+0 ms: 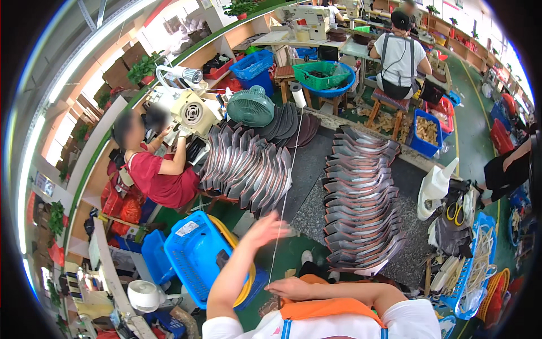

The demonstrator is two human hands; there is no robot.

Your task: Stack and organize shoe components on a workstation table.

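At the far left, a seated person in a red top (161,178) works at a cream-coloured machine (192,113), with a green desk fan (250,107) just beside it. Below, on the floor, stands a blue plastic basket (192,254) with a yellow rim.

The wearer's left hand (265,229) is raised above the near edge of the table (310,164), fingers spread and open, holding nothing firmly as far as can be seen. A thin white thread (287,186) runs in a taut line from a spool (297,95) at the table's far edge down toward the wearer. The right hand (291,288) lies low, close to the body, fingers pressed together; it seems to pinch the thread's lower end, though the grip itself is too small to be sure.

On the table lie two fanned rows of dark grey shoe pieces, one (248,166) left of the thread and one (361,198) to its right.

This looks like the step of drawing out a length of thread. The next move probably calls for keeping the line taut and bringing the left hand onto it.

At the far right edge hangs a blue basket of cords (480,265). A person in a white shirt (398,56) sits beyond the table.
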